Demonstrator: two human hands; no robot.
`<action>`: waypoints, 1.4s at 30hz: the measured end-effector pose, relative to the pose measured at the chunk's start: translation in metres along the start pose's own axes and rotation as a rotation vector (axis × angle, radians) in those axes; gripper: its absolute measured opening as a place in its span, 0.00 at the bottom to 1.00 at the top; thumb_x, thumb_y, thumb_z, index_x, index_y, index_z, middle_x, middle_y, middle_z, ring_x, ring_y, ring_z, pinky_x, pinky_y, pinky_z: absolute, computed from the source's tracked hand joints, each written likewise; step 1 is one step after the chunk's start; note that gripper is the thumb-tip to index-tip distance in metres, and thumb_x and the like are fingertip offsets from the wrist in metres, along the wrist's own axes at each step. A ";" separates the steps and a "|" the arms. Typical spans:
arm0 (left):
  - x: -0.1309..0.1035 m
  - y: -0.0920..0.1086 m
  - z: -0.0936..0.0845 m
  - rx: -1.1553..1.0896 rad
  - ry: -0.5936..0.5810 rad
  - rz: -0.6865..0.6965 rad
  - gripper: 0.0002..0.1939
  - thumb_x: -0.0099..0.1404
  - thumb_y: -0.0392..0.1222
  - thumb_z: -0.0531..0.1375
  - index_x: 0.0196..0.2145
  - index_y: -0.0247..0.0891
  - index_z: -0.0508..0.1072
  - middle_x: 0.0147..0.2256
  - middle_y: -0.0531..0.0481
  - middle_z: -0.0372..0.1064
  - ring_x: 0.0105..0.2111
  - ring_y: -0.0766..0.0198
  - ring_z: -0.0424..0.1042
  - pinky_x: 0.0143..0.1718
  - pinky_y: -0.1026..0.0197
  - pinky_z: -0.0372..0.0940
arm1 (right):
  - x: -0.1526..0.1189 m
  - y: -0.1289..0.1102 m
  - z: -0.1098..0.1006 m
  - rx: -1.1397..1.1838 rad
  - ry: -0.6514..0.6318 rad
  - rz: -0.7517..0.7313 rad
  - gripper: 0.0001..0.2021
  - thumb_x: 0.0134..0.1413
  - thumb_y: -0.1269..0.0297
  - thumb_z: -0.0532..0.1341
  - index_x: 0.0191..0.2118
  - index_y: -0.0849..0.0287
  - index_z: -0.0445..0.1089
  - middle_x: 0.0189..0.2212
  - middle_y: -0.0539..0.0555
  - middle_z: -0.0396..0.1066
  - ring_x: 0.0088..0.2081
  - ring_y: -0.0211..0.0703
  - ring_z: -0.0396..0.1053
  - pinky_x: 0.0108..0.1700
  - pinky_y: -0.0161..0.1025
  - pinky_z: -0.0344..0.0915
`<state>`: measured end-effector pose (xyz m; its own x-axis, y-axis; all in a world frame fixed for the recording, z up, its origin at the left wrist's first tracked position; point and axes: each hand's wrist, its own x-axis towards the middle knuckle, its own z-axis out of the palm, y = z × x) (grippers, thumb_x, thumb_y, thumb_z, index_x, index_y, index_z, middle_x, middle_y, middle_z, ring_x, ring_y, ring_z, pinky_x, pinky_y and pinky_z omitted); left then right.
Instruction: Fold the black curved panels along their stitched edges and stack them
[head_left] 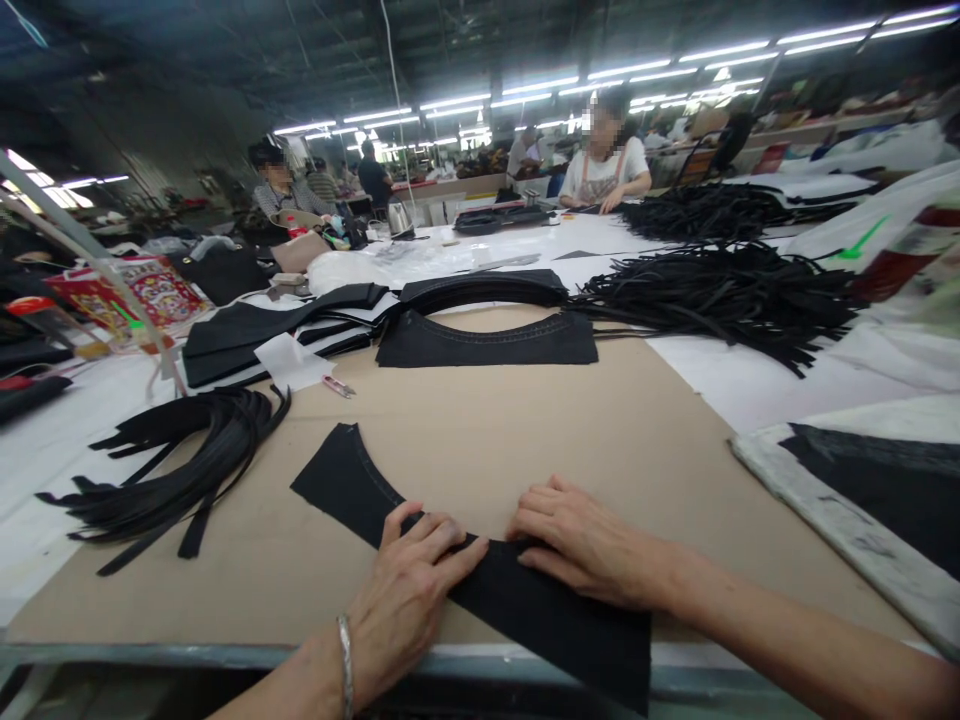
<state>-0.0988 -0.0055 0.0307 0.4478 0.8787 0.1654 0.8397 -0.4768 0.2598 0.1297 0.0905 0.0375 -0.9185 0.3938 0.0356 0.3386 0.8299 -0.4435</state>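
Note:
A black curved fabric piece [555,625] lies slantwise on the brown work surface, its lower right corner hanging past the front edge. Faint stitching follows its inner curve. My left hand [416,575], with a bracelet at the wrist, rests on the middle of the piece, fingers spread along the curved edge. To its right, my right hand [562,535] touches the same edge with bent fingers; whether they pinch the fabric is hard to see. Farther back lies a similar black piece [487,350], beside a stack of black pieces [277,335].
Black strips [202,460] lie at the left, near small pink-handled snips [339,386] and white paper [291,362]. A large heap of black strips [720,295] is at back right. A pale board [840,520] with black fabric lies right. People sit at the far tables.

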 end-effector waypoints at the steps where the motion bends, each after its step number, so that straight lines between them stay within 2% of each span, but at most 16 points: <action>1: 0.003 0.003 -0.001 -0.032 0.009 -0.032 0.23 0.61 0.27 0.50 0.50 0.48 0.69 0.40 0.52 0.70 0.43 0.60 0.65 0.51 0.49 0.50 | 0.000 0.001 0.000 0.017 0.002 0.003 0.05 0.60 0.64 0.56 0.41 0.55 0.66 0.37 0.50 0.67 0.41 0.42 0.64 0.45 0.41 0.54; 4: 0.014 0.016 0.004 -0.145 0.034 -0.092 0.22 0.63 0.26 0.48 0.48 0.44 0.69 0.42 0.50 0.68 0.43 0.60 0.64 0.48 0.52 0.55 | 0.000 0.002 0.002 0.040 0.012 0.004 0.04 0.60 0.65 0.57 0.41 0.55 0.66 0.37 0.50 0.67 0.41 0.41 0.64 0.46 0.40 0.54; 7: 0.018 0.027 0.014 -0.203 0.010 -0.114 0.20 0.64 0.27 0.47 0.48 0.39 0.69 0.41 0.47 0.67 0.41 0.59 0.63 0.45 0.54 0.60 | -0.001 0.003 0.003 0.032 0.014 0.005 0.03 0.60 0.65 0.57 0.39 0.56 0.65 0.36 0.51 0.67 0.40 0.42 0.63 0.45 0.40 0.55; 10: 0.015 0.028 0.022 -0.181 -0.016 -0.113 0.19 0.65 0.28 0.46 0.49 0.38 0.68 0.39 0.46 0.67 0.39 0.58 0.63 0.43 0.54 0.62 | -0.003 0.003 0.003 0.021 0.016 0.013 0.03 0.60 0.65 0.56 0.38 0.57 0.65 0.36 0.51 0.66 0.40 0.42 0.63 0.44 0.40 0.55; 14: 0.011 0.025 0.026 -0.143 0.005 -0.038 0.22 0.65 0.27 0.46 0.53 0.37 0.65 0.42 0.45 0.67 0.41 0.57 0.62 0.45 0.53 0.62 | -0.009 0.003 0.003 0.002 0.017 0.022 0.04 0.61 0.67 0.54 0.35 0.57 0.64 0.35 0.51 0.66 0.39 0.41 0.63 0.44 0.40 0.55; 23: 0.012 0.024 0.028 -0.069 -0.027 -0.006 0.24 0.64 0.28 0.48 0.57 0.39 0.63 0.40 0.45 0.66 0.40 0.57 0.61 0.44 0.52 0.63 | -0.023 0.008 0.001 -0.027 0.024 0.012 0.07 0.62 0.68 0.51 0.36 0.57 0.66 0.36 0.52 0.66 0.40 0.41 0.62 0.45 0.41 0.54; 28: 0.015 0.023 0.024 -0.106 -0.042 -0.010 0.23 0.65 0.28 0.48 0.55 0.40 0.66 0.39 0.45 0.65 0.39 0.58 0.61 0.43 0.53 0.63 | -0.029 0.011 0.001 -0.048 0.025 -0.023 0.08 0.63 0.68 0.50 0.38 0.57 0.66 0.36 0.53 0.66 0.40 0.42 0.61 0.45 0.42 0.53; 35: 0.026 0.026 0.020 -0.006 -0.064 -0.018 0.21 0.66 0.31 0.50 0.54 0.47 0.67 0.34 0.48 0.64 0.35 0.59 0.60 0.39 0.54 0.60 | -0.029 0.011 0.002 -0.125 0.033 -0.070 0.09 0.62 0.70 0.49 0.39 0.58 0.67 0.34 0.53 0.66 0.37 0.41 0.60 0.43 0.40 0.52; 42: 0.021 0.023 0.020 0.076 -0.097 0.064 0.25 0.64 0.30 0.52 0.58 0.46 0.62 0.38 0.48 0.65 0.39 0.58 0.61 0.44 0.52 0.59 | -0.030 0.011 0.003 -0.154 0.048 -0.094 0.11 0.63 0.70 0.48 0.41 0.58 0.67 0.34 0.54 0.67 0.37 0.42 0.59 0.42 0.41 0.52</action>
<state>-0.0641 0.0028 0.0210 0.5258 0.8463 0.0855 0.8277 -0.5322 0.1778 0.1603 0.0870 0.0285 -0.9380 0.3269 0.1151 0.2823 0.9133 -0.2937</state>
